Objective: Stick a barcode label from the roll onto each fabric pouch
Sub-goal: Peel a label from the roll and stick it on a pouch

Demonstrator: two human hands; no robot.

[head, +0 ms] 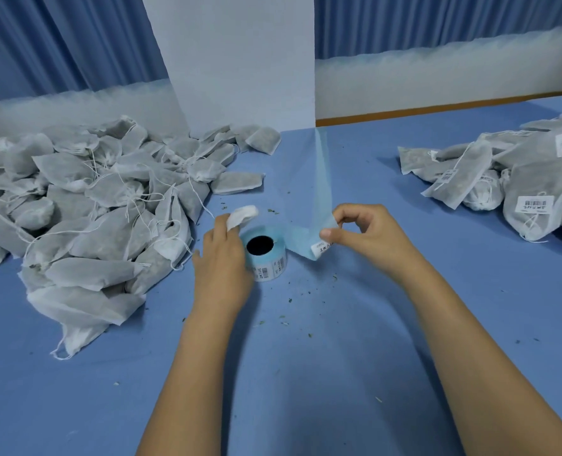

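Forearms forward. Left hand [222,261] palm down, fingers extended. Right hand [362,238] thumb, forefinger pinching label strip [322,179].

Background as I view it remotely: blue tabletop [306,390] scattered with small green flecks [289,300] at centre; white pillar [240,60] at upper centre; pleated blue curtains [59,37] at upper left and upper right; orange-brown strip [437,110] along the tabletop's far edge, right of the pillar.
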